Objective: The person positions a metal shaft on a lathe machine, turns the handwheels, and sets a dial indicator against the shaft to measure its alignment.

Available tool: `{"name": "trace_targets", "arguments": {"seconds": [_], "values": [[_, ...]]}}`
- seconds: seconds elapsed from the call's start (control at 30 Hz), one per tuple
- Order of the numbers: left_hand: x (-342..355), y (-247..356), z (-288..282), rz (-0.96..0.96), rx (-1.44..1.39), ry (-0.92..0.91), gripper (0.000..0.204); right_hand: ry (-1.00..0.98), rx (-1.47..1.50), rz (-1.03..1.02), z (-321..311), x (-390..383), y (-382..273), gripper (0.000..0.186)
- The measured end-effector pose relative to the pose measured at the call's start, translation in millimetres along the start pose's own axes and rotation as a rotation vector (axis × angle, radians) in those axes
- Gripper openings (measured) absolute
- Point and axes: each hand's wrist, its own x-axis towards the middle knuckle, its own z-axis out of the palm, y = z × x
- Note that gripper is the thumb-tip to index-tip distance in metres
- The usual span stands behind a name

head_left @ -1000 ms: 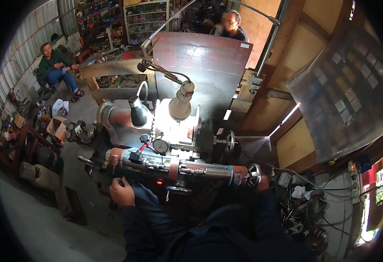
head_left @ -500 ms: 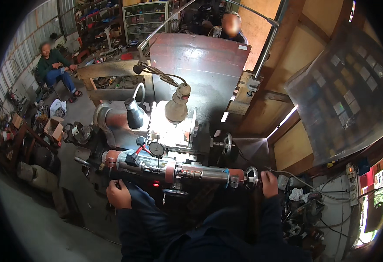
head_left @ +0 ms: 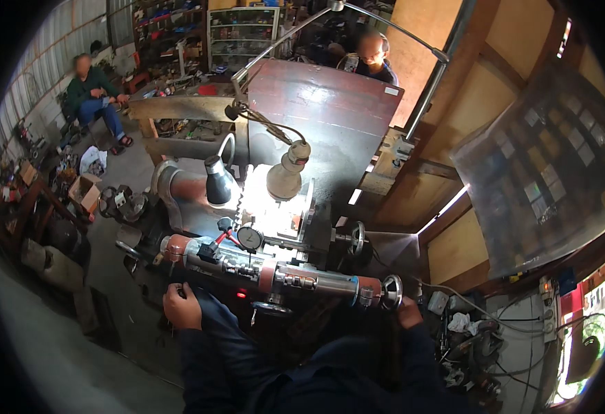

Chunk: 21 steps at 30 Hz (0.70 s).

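Note:
A machine tool with a long spindle-like metal body [head_left: 330, 283] stretches across in front of me. My right hand [head_left: 408, 314] is at the lower right rim of the metal handwheel [head_left: 391, 292] on its right end, fingers curled and partly hidden. Beneath the machine's left end, my left hand [head_left: 182, 306] is closed around something dark that I cannot make out. A round dial gauge [head_left: 250, 239] on a red-and-black holder [head_left: 224, 238] stands over the middle, its stem pointing down to the metal parts.
A black lamp [head_left: 218, 181] and a beige lamp [head_left: 285, 176] light the machine bed. Two more handwheels, one behind [head_left: 358, 238] and one in front [head_left: 272, 308], stick out. Two people are beyond, one seated [head_left: 95, 100], one behind a reddish panel [head_left: 323, 103]. Cables and tools lie at right.
My right hand has moved down and left around the handwheel's rim. The left hand stays closed below the machine's left end. The whole view has shifted slightly.

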Motion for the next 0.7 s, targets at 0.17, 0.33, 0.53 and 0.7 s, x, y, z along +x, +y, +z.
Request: {"name": "trace_targets", "arguments": {"seconds": [0.17, 0.33, 0.53, 0.7], "values": [[2.4, -1.9, -2.2, 0.059, -0.01, -0.017, 0.017, 0.224, -0.179, -0.062, -25.2, 8.7, -107.7, 0.027], [1.4, 6.8, -1.6, 0.081, 0.01, -0.008, 0.017, 0.327, -0.139, -0.117, -5.5, 69.7, -81.8, 0.029], [-0.5, 9.1, -0.5, 0.061, -0.022, -0.027, 0.015, -0.02, 0.013, 0.069, 14.1, 42.7, 3.0, 0.027], [0.9, 8.1, 4.1, 0.091, -0.033, 0.012, 0.015, 0.059, -0.103, 0.071, -12.0, -7.9, -39.2, 0.03]]}}
